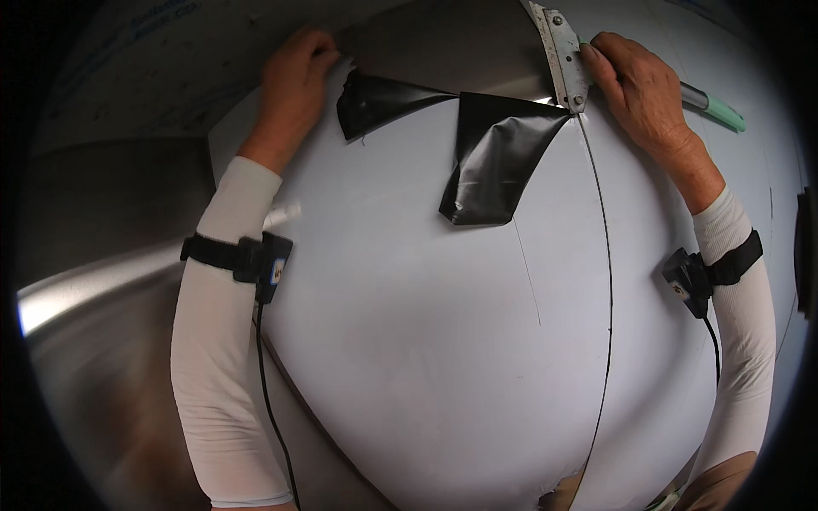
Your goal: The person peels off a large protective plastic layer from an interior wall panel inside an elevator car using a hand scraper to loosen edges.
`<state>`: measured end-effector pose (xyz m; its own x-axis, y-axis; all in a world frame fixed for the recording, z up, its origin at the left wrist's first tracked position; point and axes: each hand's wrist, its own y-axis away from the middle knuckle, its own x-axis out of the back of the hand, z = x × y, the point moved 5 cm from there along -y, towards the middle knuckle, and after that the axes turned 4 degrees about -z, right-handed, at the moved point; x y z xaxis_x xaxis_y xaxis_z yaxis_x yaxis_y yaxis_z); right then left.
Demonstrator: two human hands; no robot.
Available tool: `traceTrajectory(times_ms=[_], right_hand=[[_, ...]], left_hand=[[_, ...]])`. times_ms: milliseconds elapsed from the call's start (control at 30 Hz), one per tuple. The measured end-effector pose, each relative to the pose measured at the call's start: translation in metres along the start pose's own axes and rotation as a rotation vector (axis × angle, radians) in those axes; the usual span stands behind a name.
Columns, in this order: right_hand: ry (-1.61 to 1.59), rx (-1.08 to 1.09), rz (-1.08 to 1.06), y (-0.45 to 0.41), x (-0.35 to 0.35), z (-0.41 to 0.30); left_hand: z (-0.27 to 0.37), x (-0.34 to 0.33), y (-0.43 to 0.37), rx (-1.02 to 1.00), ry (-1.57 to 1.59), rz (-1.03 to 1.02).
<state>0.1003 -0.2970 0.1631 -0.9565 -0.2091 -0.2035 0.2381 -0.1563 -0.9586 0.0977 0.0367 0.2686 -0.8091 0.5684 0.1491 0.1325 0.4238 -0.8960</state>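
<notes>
My right hand (639, 89) is closed around a wide metal scraper (565, 57) with a bolted blade and a green-ended handle. Its blade stands along the right edge of a bared dark metal strip (447, 45), at the top of a large sheet covered in pale film (434, 306). Black film (498, 160), partly peeled back, hangs folded over the pale surface from the strip's lower edge. At the strip's left end, my left hand (297, 83) has its fingers curled by the torn edge of the film; whether they pinch it is hidden.
A long dark seam (608, 255) runs down the pale sheet from the scraper's corner. Shiny bare metal (108, 268) lies on the left. Near the bottom, a brownish torn spot (562, 492) shows. Cables hang from devices strapped on both forearms.
</notes>
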Motion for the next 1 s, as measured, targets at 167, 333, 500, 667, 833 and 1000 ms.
traceTrajectory(times_ms=[167, 333, 500, 667, 833, 1000], right_hand=[[0.022, -0.020, -0.036, -0.004, 0.001, 0.005], [0.035, -0.005, 0.001, -0.001, -0.002, 0.006], [0.017, 0.002, -0.005, -0.002, 0.000, 0.004], [0.008, 0.012, 0.018, -0.001, 0.001, 0.002], [-0.005, 0.041, 0.041, -0.001, 0.000, 0.005], [-0.012, 0.007, 0.054, -0.002, 0.000, 0.006]], left_hand=[[-0.020, -0.001, 0.000, 0.078, 0.151, -0.015], [-0.002, 0.003, 0.004, -0.257, -0.029, 0.025], [-0.001, 0.003, 0.005, -0.356, -0.199, 0.063], [-0.005, -0.001, -0.001, -0.382, -0.223, -0.063], [0.002, 0.005, -0.003, -0.368, -0.163, 0.088], [0.015, 0.014, 0.005, -0.379, -0.240, 0.079]])
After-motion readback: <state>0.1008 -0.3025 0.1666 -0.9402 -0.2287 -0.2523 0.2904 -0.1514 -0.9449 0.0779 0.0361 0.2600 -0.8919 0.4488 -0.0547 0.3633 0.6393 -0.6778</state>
